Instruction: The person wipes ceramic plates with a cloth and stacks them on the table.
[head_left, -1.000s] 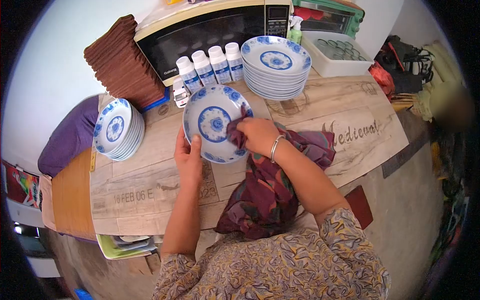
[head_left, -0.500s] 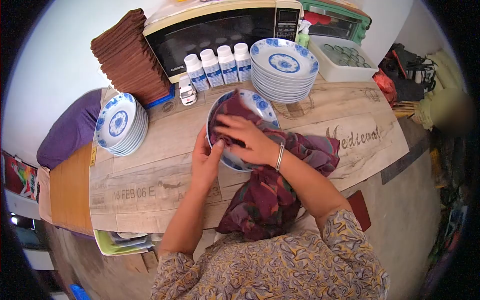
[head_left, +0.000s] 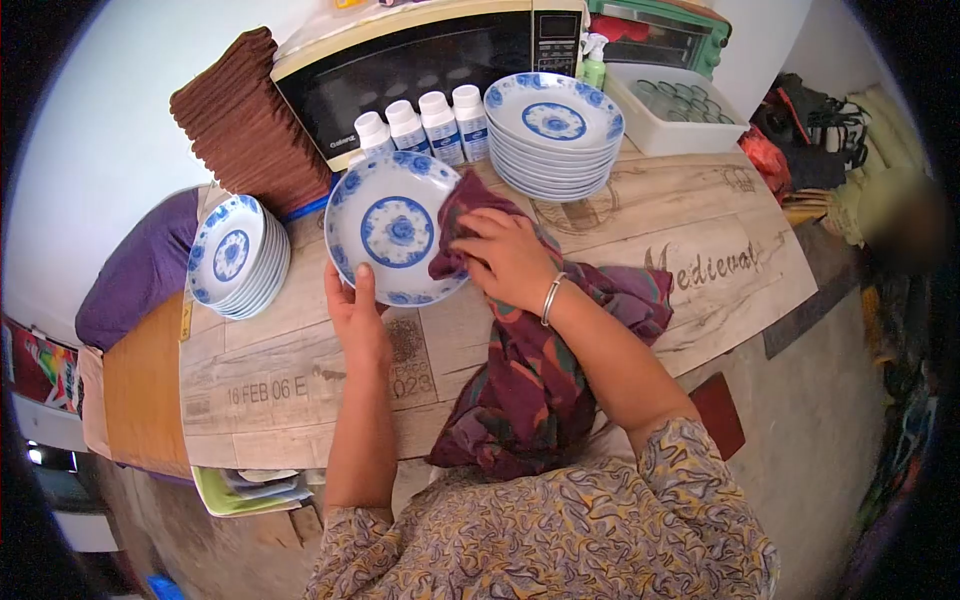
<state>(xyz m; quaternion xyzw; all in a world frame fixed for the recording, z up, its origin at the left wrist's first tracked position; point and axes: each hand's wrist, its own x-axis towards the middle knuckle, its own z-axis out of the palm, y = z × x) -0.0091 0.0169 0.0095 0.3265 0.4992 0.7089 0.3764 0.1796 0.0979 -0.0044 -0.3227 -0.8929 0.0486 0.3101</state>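
A white plate (head_left: pixel 397 232) with blue flowers is tilted above the table, its face toward me. My left hand (head_left: pixel 357 312) grips its lower left rim, thumb on the face and fingers behind. A dark maroon patterned cloth (head_left: pixel 520 400) hangs from my right hand (head_left: pixel 505 258), which is closed on it. One end of the cloth touches the plate's right rim; the rest drapes over the table's front edge. A stack of matching plates (head_left: pixel 553 165) stands beyond my right hand. To the left sits a smaller stack of plates (head_left: pixel 233 255), leaning slightly.
Behind are several white bottles (head_left: pixel 438 126), a microwave (head_left: pixel 420 85) and a tall pile of brown folded cloths (head_left: pixel 250 115). At the back right, a white tray (head_left: pixel 680 138) holds several glasses. A green bin (head_left: pixel 212 490) sits below the table's front left edge.
My left hand has moved left with the plate, turning its face more fully toward me. My right hand and cloth have shifted from over the plate's middle to its right rim.
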